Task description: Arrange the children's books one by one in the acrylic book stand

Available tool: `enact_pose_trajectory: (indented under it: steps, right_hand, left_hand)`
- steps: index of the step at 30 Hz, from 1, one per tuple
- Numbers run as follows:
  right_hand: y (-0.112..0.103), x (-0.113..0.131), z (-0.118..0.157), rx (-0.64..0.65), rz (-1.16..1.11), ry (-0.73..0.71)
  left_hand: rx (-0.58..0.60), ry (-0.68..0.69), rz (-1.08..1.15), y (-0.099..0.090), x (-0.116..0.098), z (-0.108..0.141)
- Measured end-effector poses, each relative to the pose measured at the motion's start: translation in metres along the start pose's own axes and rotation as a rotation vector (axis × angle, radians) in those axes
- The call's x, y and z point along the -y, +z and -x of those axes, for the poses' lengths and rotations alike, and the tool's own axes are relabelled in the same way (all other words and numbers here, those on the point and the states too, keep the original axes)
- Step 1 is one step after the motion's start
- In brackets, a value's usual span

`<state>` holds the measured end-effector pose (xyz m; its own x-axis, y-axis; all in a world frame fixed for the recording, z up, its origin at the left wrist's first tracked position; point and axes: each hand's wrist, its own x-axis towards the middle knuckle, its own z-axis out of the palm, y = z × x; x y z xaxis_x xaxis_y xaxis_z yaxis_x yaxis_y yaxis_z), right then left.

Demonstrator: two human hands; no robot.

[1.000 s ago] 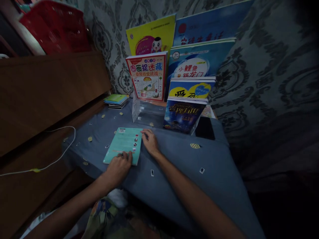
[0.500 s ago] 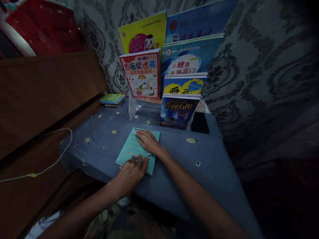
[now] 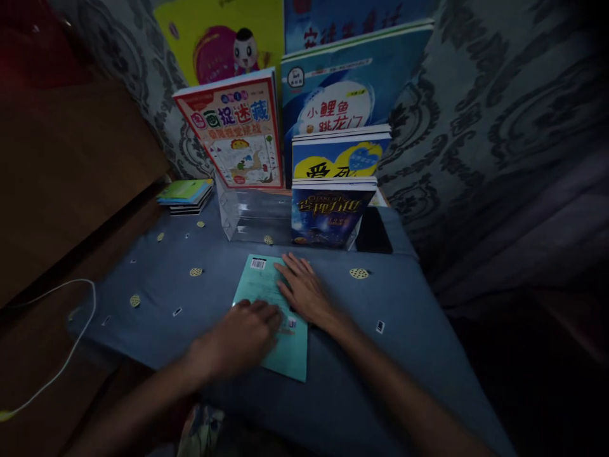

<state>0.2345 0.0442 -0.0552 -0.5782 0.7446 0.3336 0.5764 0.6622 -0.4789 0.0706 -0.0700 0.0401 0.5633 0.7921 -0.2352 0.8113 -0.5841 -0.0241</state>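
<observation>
A thin teal book [image 3: 290, 355] lies on the blue cloth, back cover up, with a barcode label near its top left corner. Over its left part is my left hand [image 3: 252, 330], fingers bent and smeared by motion, so their grip is unclear. My right hand [image 3: 307, 292] rests open with spread fingers across the book's right edge, partly on the cloth. Part of the cover's print is hidden under both hands.
Behind the book, a clear acrylic stand [image 3: 259, 222] holds upright books, among them a red-bordered picture book [image 3: 242, 136] and a dark blue book [image 3: 328, 219]. Left is a small stack of books [image 3: 185, 193]; right, a flat black object [image 3: 373, 230]. A white cable [image 3: 61, 374] hangs at left.
The view has moved closer. My right hand has shifted from the book's upper middle to its right edge, uncovering the barcode. My left hand has moved up the cover.
</observation>
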Motion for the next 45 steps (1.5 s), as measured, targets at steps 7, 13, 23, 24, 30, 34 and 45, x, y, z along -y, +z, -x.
enact_pose_trajectory:
  steps: [7, 13, 23, 24, 30, 34, 45]
  right_hand:
    - [0.000, 0.000, 0.004, -0.036, -0.059, 0.042]
    - [-0.005, 0.005, 0.004, -0.067, -0.054, 0.074]
    - [0.002, -0.001, 0.001, -0.059, 0.045, 0.042]
    - [0.002, 0.001, 0.001, -0.043, 0.056, 0.057]
    - [0.001, 0.016, 0.004, -0.046, 0.128, 0.273]
    - [-0.004, 0.019, 0.008, -0.073, 0.121, 0.303]
    - [0.002, -0.008, 0.006, -0.153, -0.013, 0.237]
  left_hand:
    - [-0.144, -0.175, -0.024, 0.027, 0.088, -0.056]
    - [-0.329, -0.176, -0.011, 0.059, 0.088, -0.054]
    - [-0.553, -0.189, 0.256, 0.078, 0.094, -0.056]
    - [-0.565, -0.211, 0.276, 0.077, 0.094, -0.056]
    - [-0.471, -0.288, 0.297, 0.064, 0.090, -0.048]
    - [-0.471, -0.286, 0.274, 0.059, 0.089, -0.045]
    - [-0.389, -0.299, 0.203, 0.048, 0.080, -0.042]
